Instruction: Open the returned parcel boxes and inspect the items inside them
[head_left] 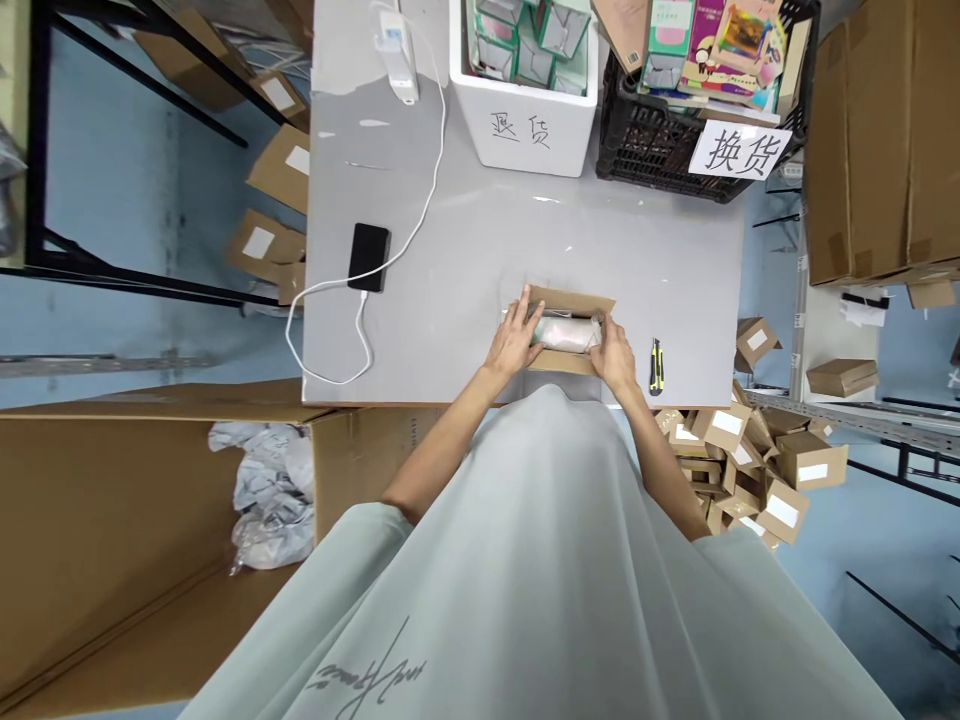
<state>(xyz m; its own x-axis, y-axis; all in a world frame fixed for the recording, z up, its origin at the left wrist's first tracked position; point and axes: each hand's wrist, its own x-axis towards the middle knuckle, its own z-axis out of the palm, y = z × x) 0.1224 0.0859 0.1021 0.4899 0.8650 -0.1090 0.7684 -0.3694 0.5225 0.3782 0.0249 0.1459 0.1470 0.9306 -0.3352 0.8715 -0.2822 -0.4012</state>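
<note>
Large open brown cardboard box (112, 520) held crumpled greyish plastic (274, 495) | left hand (514, 338) lay spread, unclenched, on small open brown cardboard box (562, 363) | white tub (472, 110) held green-and-silver cartons (534, 62) | pale wrapped cylinder (566, 334) lay inside small box, between hands, long axis left-right, nearness equal | right hand (616, 360) curled at its right end, grasp unclear | black plastic crate (645, 150) held colourful books (735, 50)

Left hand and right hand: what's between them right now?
In the head view, an open small carton with a pale, roll-shaped item inside lies between the left hand and right hand.
</note>
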